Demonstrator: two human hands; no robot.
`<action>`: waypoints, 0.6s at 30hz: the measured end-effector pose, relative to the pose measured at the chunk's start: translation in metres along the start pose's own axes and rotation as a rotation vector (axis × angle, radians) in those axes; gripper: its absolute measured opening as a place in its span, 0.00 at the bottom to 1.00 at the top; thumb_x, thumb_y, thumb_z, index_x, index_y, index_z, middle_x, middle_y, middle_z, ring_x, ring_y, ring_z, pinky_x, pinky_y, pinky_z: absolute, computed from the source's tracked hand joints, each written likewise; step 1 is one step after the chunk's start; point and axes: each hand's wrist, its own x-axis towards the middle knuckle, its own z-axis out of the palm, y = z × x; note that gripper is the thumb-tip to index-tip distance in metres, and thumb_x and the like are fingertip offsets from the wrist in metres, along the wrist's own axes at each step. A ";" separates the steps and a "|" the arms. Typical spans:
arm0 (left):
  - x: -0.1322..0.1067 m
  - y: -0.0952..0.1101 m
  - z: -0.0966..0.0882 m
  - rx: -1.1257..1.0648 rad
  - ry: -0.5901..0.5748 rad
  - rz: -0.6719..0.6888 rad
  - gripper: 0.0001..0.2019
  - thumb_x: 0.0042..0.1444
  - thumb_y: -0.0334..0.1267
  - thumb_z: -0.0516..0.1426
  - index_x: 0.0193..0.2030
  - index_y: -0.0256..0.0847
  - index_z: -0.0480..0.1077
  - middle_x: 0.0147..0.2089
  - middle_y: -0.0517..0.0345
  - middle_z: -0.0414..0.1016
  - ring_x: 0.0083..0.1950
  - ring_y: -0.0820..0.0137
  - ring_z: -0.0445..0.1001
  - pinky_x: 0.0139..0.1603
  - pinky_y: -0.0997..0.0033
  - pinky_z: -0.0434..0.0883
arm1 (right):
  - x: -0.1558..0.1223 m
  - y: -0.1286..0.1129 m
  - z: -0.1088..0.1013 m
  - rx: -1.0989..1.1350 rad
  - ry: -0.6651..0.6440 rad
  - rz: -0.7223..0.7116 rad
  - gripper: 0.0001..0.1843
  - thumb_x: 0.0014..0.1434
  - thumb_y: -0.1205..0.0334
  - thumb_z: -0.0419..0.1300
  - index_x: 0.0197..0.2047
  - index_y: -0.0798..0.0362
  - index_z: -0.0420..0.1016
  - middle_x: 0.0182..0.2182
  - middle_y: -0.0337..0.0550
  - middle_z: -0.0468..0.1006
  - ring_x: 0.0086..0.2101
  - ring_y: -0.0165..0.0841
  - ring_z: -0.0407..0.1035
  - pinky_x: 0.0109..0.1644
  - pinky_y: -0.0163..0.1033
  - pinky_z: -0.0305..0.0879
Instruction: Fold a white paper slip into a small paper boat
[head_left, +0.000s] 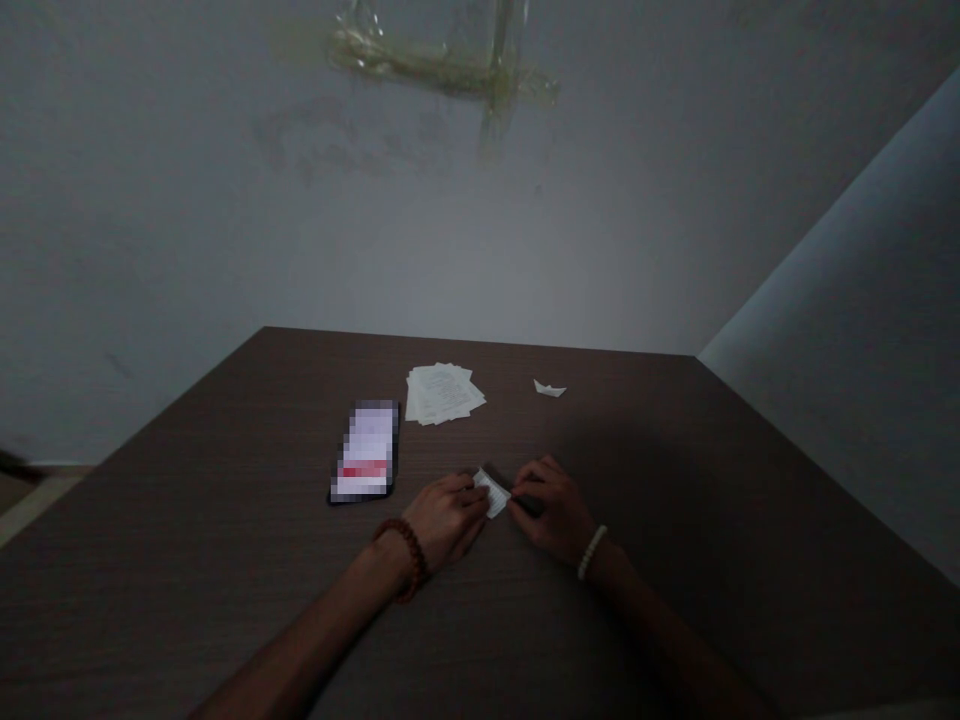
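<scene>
Between my two hands, just above or on the table, is a small folded piece of paper [493, 496] with faint printed lines. My left hand [448, 515], with a brown bead bracelet at the wrist, is closed on the paper's left side. The fingertips of my right hand [553, 508] pinch its right corner; a pale bead bracelet circles that wrist. Farther back on the right sits a small folded paper boat [550, 389]. A loose stack of printed paper sheets [444, 393] lies behind my left hand.
A phone [365, 452] with a lit, blurred screen lies left of my hands. The dark wooden table [225, 520] reaches a grey wall [600, 250] at the back, where strips of tape [442, 70] stick. My shadow darkens the right side.
</scene>
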 end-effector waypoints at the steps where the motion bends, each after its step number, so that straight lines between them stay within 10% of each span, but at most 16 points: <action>1: 0.000 0.000 0.000 -0.018 0.007 0.010 0.08 0.59 0.32 0.51 0.39 0.38 0.71 0.39 0.51 0.76 0.44 0.63 0.71 0.45 0.64 0.70 | 0.000 0.001 0.001 -0.008 0.009 0.008 0.04 0.52 0.70 0.62 0.30 0.51 0.74 0.33 0.42 0.72 0.36 0.35 0.65 0.40 0.41 0.64; 10: -0.002 -0.003 0.001 -0.155 0.342 -0.385 0.06 0.55 0.38 0.56 0.36 0.39 0.65 0.35 0.55 0.68 0.35 0.66 0.67 0.35 0.67 0.69 | 0.003 0.010 0.000 -0.034 -0.035 0.024 0.02 0.56 0.68 0.60 0.33 0.52 0.75 0.35 0.43 0.71 0.37 0.35 0.63 0.41 0.41 0.64; 18: 0.002 -0.014 0.009 -0.234 0.120 -0.325 0.05 0.51 0.31 0.59 0.36 0.39 0.74 0.39 0.53 0.71 0.44 0.62 0.67 0.47 0.60 0.67 | 0.004 0.012 -0.001 -0.007 -0.069 -0.027 0.06 0.54 0.70 0.61 0.36 0.51 0.76 0.36 0.44 0.70 0.39 0.36 0.63 0.42 0.41 0.63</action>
